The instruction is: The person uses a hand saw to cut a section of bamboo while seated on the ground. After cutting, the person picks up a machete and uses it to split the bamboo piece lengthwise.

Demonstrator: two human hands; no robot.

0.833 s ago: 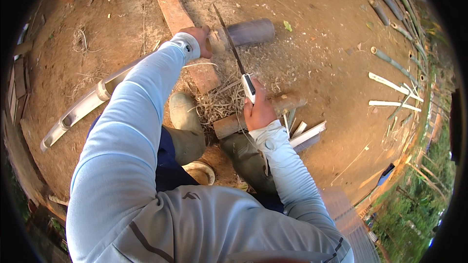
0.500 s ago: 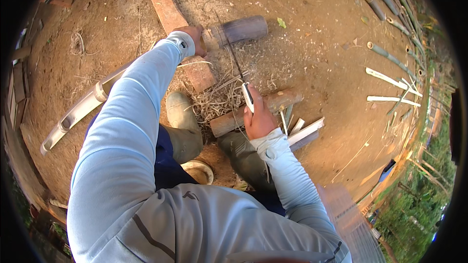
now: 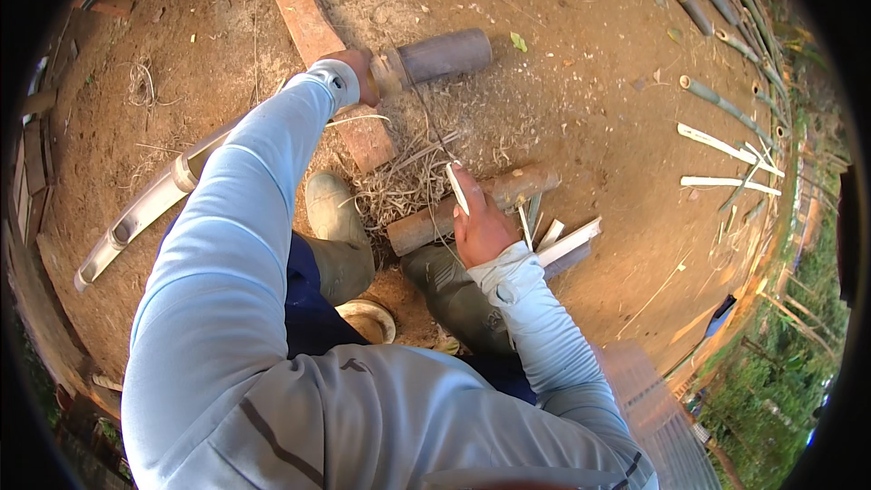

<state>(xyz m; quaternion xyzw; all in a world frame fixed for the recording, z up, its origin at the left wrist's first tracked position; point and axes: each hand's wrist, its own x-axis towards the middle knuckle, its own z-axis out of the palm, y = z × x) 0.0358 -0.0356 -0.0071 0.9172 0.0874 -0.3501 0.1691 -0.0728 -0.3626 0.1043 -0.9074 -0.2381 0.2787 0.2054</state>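
Observation:
My left hand (image 3: 354, 71) is wrapped round a bamboo pole (image 3: 445, 54), just left of a pale band on it. The pole lies across a reddish wooden plank (image 3: 304, 14) on the ground. In my right hand (image 3: 485, 225) is a handsaw (image 3: 457, 187) with a white handle. Its thin dark blade slants away from me and crosses the pole right of my left hand. How deep the teeth sit in the bamboo I cannot tell. Under my left forearm runs a bamboo length (image 3: 136, 213) with its side cut open; my sleeve hides whether it joins the gripped pole.
Curled shavings (image 3: 399, 186) lie before my boots (image 3: 336, 227). A short log (image 3: 472, 209) rests beside them, with split pale pieces (image 3: 567, 245) to its right. Several bamboo poles (image 3: 726, 109) and white strips (image 3: 717, 142) lie at the far right.
My right hand has drawn the saw slightly back toward me and its handle has turned a little. My left hand keeps its grip on the bamboo.

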